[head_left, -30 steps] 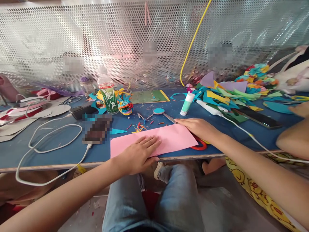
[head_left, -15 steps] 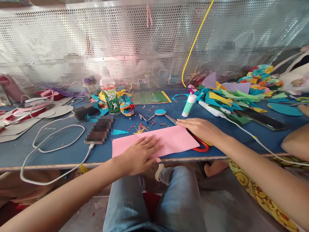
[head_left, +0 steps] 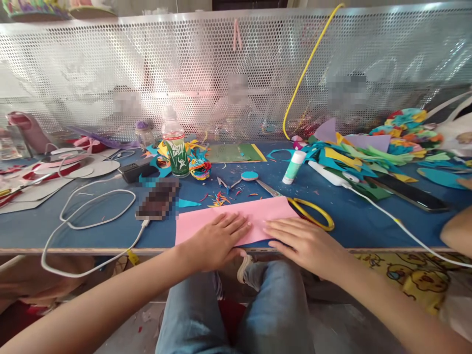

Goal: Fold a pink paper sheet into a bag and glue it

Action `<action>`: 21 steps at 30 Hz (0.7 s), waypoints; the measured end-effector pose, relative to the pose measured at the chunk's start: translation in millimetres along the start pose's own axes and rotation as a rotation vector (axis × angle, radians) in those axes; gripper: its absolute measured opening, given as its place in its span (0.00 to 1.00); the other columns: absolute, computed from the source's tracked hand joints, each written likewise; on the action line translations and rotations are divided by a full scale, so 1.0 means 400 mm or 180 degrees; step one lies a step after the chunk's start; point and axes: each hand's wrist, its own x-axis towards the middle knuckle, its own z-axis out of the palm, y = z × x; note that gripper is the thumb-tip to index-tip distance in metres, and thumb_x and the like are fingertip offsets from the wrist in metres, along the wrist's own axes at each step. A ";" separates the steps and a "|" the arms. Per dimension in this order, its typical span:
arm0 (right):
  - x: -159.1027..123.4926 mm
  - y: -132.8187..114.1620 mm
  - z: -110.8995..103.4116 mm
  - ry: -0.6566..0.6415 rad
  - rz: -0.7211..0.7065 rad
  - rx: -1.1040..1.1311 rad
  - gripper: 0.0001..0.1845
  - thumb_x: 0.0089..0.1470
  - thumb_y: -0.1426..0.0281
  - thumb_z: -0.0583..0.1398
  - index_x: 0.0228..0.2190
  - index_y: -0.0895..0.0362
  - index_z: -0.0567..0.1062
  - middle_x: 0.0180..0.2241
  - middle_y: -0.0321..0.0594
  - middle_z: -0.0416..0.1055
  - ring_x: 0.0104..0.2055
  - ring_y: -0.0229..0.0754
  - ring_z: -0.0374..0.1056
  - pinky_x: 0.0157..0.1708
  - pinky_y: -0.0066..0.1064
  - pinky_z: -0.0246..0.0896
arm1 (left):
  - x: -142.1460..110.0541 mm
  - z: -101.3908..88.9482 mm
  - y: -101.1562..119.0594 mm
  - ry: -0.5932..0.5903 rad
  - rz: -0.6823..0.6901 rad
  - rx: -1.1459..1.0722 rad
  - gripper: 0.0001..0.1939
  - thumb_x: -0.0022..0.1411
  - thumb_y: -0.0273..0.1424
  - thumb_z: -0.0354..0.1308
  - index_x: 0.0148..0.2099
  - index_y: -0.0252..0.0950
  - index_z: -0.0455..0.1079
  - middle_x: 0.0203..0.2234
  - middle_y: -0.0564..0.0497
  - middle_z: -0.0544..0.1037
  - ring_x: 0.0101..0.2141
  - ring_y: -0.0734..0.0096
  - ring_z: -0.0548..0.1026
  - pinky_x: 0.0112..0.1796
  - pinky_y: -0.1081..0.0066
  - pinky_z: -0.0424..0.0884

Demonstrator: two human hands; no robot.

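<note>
A sheet of pink paper [head_left: 206,220], apparently folded, lies along the table's front edge. My left hand [head_left: 217,241] rests flat on its middle, fingers stretched out. On the paper's right end lies my right hand [head_left: 304,246], also flat with its fingers extended. Partly covered by the paper are scissors [head_left: 320,215] with yellow and red handles, their blades pointing away to the left. Just beyond the blades sits a round blue paper disc [head_left: 250,175]. A glue stick [head_left: 294,167] stands upright behind the scissors.
A plastic bottle [head_left: 176,147], a pixelated phone [head_left: 158,199] and a white cable [head_left: 92,227] are at left. Coloured paper strips [head_left: 339,152] pile up at right, near a dark phone [head_left: 409,191]. A perforated metal screen [head_left: 206,64] stands behind. Another person's arm [head_left: 457,226] shows at right.
My right hand has come from the paper's far right edge, by the scissors, down to its near right end. More of the yellow handle now shows. My left hand stays on the paper.
</note>
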 end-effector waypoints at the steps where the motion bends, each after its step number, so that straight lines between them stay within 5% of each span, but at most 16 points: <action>1: 0.007 -0.016 0.005 0.0056 -0.0015 0.0011 0.16 0.57 0.70 0.53 0.47 0.53 0.72 0.45 0.40 0.72 0.47 0.45 0.68 0.48 0.41 0.65 | 0.001 0.001 0.001 0.0019 -0.0006 0.0008 0.30 0.66 0.43 0.37 0.64 0.32 0.45 0.62 0.44 0.49 0.62 0.61 0.44 0.59 0.60 0.45; 7: 0.055 -0.089 0.044 0.0254 0.0094 0.0315 0.12 0.57 0.69 0.53 0.34 0.54 0.76 0.33 0.41 0.76 0.37 0.43 0.71 0.38 0.37 0.69 | -0.034 0.006 0.031 0.0184 -0.0447 0.0183 0.35 0.64 0.43 0.44 0.64 0.26 0.41 0.62 0.40 0.49 0.60 0.57 0.50 0.58 0.57 0.48; 13: 0.069 -0.091 0.062 0.0163 0.0006 0.0449 0.10 0.57 0.69 0.52 0.29 0.54 0.73 0.29 0.40 0.73 0.34 0.43 0.69 0.35 0.36 0.66 | -0.224 0.022 0.027 0.0578 -0.1232 0.0060 0.25 0.63 0.33 0.48 0.60 0.34 0.51 0.57 0.44 0.61 0.57 0.63 0.60 0.55 0.59 0.58; 17: 0.071 -0.092 0.070 0.0196 -0.0129 0.0357 0.12 0.58 0.70 0.50 0.27 0.55 0.72 0.27 0.39 0.73 0.32 0.42 0.69 0.34 0.35 0.64 | -0.317 0.034 -0.003 0.0857 -0.1282 -0.0282 0.22 0.64 0.30 0.47 0.59 0.37 0.53 0.56 0.45 0.63 0.56 0.67 0.61 0.55 0.58 0.59; 21: 0.077 -0.093 0.071 0.0206 -0.0188 0.0133 0.11 0.57 0.68 0.52 0.26 0.55 0.71 0.25 0.39 0.72 0.29 0.42 0.68 0.30 0.34 0.62 | -0.325 0.032 -0.024 0.1186 -0.1047 -0.0670 0.17 0.65 0.25 0.44 0.55 0.37 0.60 0.51 0.47 0.70 0.53 0.69 0.66 0.52 0.62 0.63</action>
